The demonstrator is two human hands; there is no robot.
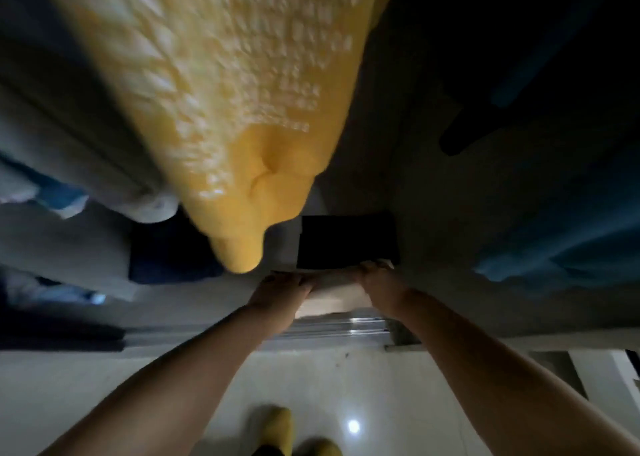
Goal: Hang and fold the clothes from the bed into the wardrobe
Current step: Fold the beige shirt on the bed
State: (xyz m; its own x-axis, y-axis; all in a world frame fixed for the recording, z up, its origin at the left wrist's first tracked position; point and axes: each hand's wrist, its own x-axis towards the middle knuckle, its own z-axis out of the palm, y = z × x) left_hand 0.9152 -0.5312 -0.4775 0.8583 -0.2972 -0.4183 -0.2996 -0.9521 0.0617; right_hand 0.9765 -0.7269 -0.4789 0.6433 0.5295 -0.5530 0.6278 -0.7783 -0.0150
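Note:
I look steeply down into the dark wardrobe. Both arms reach forward to its floor. My left hand (282, 287) and my right hand (377, 279) grip the two ends of a pale folded garment (337, 291) lying at the front of the wardrobe bottom. Just behind it sits a black folded item (346, 241). A yellow knitted garment (221, 92) hangs close to the camera, blurred, its tip dangling just left of my left hand.
Grey and blue hanging clothes (69, 144) fill the left side, with a dark navy folded pile (166, 258) below. Teal fabric (554, 247) hangs at the right. A metal sliding-door track (332, 331) runs along the wardrobe front. White floor tiles and yellow slippers (277, 428) are below.

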